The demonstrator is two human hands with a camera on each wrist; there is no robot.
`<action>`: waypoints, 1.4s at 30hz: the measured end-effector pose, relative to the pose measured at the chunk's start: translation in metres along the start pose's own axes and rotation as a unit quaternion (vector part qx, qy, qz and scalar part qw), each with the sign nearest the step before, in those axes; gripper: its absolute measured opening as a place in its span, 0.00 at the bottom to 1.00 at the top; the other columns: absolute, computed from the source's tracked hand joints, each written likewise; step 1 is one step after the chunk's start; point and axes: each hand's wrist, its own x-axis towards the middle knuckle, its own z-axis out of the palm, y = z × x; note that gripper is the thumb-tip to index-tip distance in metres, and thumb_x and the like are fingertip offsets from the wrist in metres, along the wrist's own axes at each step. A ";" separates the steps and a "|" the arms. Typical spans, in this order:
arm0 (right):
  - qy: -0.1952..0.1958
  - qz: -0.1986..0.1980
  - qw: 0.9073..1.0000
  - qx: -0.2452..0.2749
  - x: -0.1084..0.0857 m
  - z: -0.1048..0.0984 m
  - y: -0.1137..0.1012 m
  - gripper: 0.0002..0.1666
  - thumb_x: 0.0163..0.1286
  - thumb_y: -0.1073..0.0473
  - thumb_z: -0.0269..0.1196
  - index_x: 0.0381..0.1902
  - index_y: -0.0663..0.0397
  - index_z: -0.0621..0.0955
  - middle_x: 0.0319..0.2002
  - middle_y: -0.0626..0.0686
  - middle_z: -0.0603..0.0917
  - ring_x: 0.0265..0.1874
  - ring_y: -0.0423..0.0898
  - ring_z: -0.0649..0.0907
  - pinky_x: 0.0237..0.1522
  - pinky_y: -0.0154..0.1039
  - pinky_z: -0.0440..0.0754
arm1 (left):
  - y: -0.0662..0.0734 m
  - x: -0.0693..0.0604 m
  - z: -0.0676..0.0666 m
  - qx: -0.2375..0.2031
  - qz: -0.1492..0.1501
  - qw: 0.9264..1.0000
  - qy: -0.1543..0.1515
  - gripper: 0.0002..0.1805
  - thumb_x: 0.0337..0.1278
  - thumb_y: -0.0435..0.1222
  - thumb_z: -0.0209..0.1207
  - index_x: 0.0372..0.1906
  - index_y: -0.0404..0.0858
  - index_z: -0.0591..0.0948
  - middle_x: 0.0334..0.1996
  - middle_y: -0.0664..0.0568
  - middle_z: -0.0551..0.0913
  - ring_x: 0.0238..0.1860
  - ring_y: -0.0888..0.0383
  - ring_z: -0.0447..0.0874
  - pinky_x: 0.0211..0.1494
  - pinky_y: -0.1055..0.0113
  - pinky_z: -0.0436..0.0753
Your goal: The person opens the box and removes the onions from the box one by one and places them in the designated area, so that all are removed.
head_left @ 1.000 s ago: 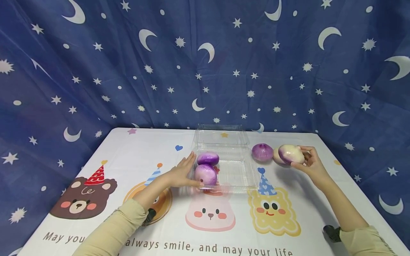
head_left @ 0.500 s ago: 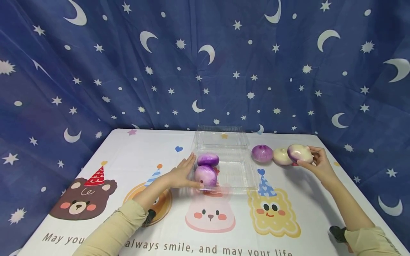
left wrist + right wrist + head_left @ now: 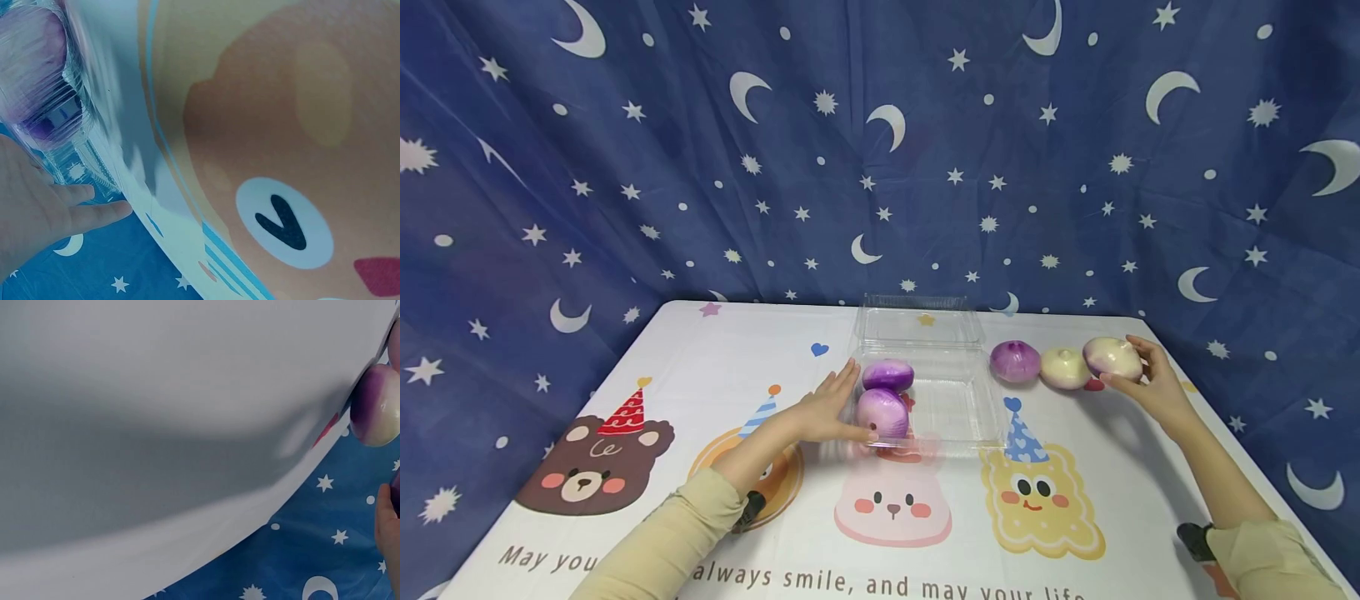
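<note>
In the head view my right hand (image 3: 1161, 390) holds a cream-and-purple onion (image 3: 1109, 358) at the table's far right, thumb in front and fingers behind. Left of it lie a pale onion (image 3: 1063, 369) and a purple onion (image 3: 1015, 362). My left hand (image 3: 823, 414) touches the left side of a clear plastic clamshell box (image 3: 958, 407), its fingers spread and straight. Inside that box, along the left wall, sit two purple onions, one behind (image 3: 887, 374) and one in front (image 3: 882, 413). At the right wrist view's edge, only part of the right hand (image 3: 389, 540) shows.
The box's raised lid (image 3: 891, 323) leans back toward a blue star-and-moon curtain (image 3: 925, 150). A white tablecloth (image 3: 715, 358) printed with cartoon figures covers the table. A dark wrist camera (image 3: 1195, 542) hangs at the right sleeve.
My right hand has carried its onion rightward, away from the pale onion, which now shows fully. The onion has turned slightly in the hand. My left hand and the box stay put.
</note>
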 end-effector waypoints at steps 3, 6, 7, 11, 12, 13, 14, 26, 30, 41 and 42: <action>-0.001 0.010 1.000 -0.017 0.004 -0.001 0.001 0.46 0.63 0.61 0.63 0.71 0.63 0.52 0.57 0.58 0.61 0.41 0.25 0.65 0.38 0.13 0.69 | 0.000 0.000 -0.001 0.001 0.001 1.000 0.001 0.63 0.46 0.64 0.60 0.75 0.37 0.38 0.76 0.47 0.31 0.74 0.35 0.35 0.66 0.28 0.48; -0.001 0.013 0.999 -0.032 0.008 0.000 0.001 0.46 0.63 0.60 0.64 0.71 0.66 0.53 0.57 0.61 0.62 0.39 0.28 0.66 0.35 0.14 0.70 | 0.000 -0.001 -0.001 0.000 0.001 1.000 0.001 0.63 0.46 0.63 0.60 0.75 0.37 0.38 0.76 0.47 0.32 0.74 0.35 0.35 0.66 0.28 0.48; 0.000 0.012 0.999 -0.035 0.009 0.000 0.002 0.46 0.63 0.60 0.64 0.70 0.66 0.53 0.57 0.60 0.62 0.39 0.28 0.65 0.35 0.14 0.70 | 0.000 -0.001 -0.001 0.000 0.001 1.000 0.001 0.63 0.46 0.63 0.60 0.75 0.37 0.38 0.76 0.47 0.32 0.74 0.35 0.35 0.66 0.28 0.48; 0.006 0.012 0.999 -0.050 0.014 0.001 0.005 0.46 0.63 0.58 0.64 0.70 0.66 0.54 0.56 0.58 0.64 0.39 0.29 0.65 0.34 0.15 0.68 | -0.001 -0.002 -0.002 0.002 0.000 1.000 0.002 0.63 0.45 0.64 0.60 0.75 0.37 0.37 0.76 0.47 0.32 0.74 0.35 0.35 0.65 0.27 0.48; 0.007 0.013 0.999 -0.050 0.015 0.001 0.006 0.46 0.63 0.57 0.64 0.70 0.66 0.54 0.56 0.58 0.64 0.39 0.29 0.65 0.34 0.15 0.68 | -0.001 -0.003 -0.002 0.003 0.000 1.000 0.001 0.63 0.45 0.64 0.60 0.75 0.37 0.38 0.76 0.47 0.32 0.74 0.35 0.35 0.65 0.27 0.48; 0.006 0.015 0.999 -0.050 0.016 0.001 0.008 0.46 0.63 0.57 0.64 0.70 0.67 0.54 0.56 0.58 0.64 0.39 0.29 0.65 0.34 0.15 0.68 | -0.001 -0.003 -0.002 0.003 -0.001 1.000 0.002 0.63 0.45 0.64 0.60 0.75 0.37 0.38 0.76 0.47 0.32 0.74 0.35 0.36 0.65 0.27 0.48; 0.004 0.017 0.999 -0.051 0.017 0.001 0.009 0.46 0.63 0.57 0.64 0.70 0.67 0.54 0.57 0.60 0.64 0.39 0.29 0.65 0.34 0.15 0.68 | -0.001 -0.003 -0.002 0.004 -0.002 1.000 0.001 0.64 0.45 0.64 0.60 0.75 0.37 0.38 0.76 0.47 0.32 0.74 0.35 0.36 0.65 0.27 0.48; 0.004 0.047 0.998 -0.042 0.025 -0.004 0.026 0.47 0.63 0.60 0.63 0.70 0.71 0.51 0.65 0.74 0.57 0.41 0.20 0.63 0.36 0.10 0.66 | 0.001 -0.001 -0.001 0.007 -0.008 1.000 -0.007 0.64 0.44 0.66 0.59 0.75 0.39 0.37 0.76 0.49 0.31 0.74 0.36 0.34 0.66 0.28 0.48; 0.010 0.030 0.999 -0.042 0.029 -0.002 0.032 0.45 0.62 0.63 0.64 0.68 0.73 0.53 0.63 0.74 0.58 0.39 0.17 0.62 0.37 0.09 0.66 | 0.001 -0.001 0.000 0.008 -0.010 1.000 -0.006 0.64 0.44 0.65 0.60 0.75 0.39 0.37 0.76 0.49 0.31 0.74 0.36 0.35 0.66 0.28 0.48; -0.008 0.065 0.995 -0.078 0.033 -0.010 0.038 0.48 0.63 0.55 0.64 0.70 0.70 0.52 0.64 0.75 0.60 0.41 0.27 0.66 0.34 0.14 0.63 | 0.001 0.000 0.000 0.011 -0.014 1.000 -0.006 0.64 0.45 0.65 0.59 0.75 0.39 0.37 0.76 0.49 0.30 0.74 0.36 0.34 0.67 0.29 0.48; -0.007 0.064 0.995 -0.074 0.032 -0.010 0.039 0.48 0.62 0.56 0.64 0.70 0.71 0.52 0.64 0.75 0.60 0.39 0.24 0.62 0.34 0.13 0.63 | 0.002 0.000 0.000 0.011 -0.014 1.000 -0.007 0.63 0.45 0.65 0.59 0.75 0.39 0.37 0.76 0.49 0.30 0.74 0.36 0.34 0.67 0.29 0.48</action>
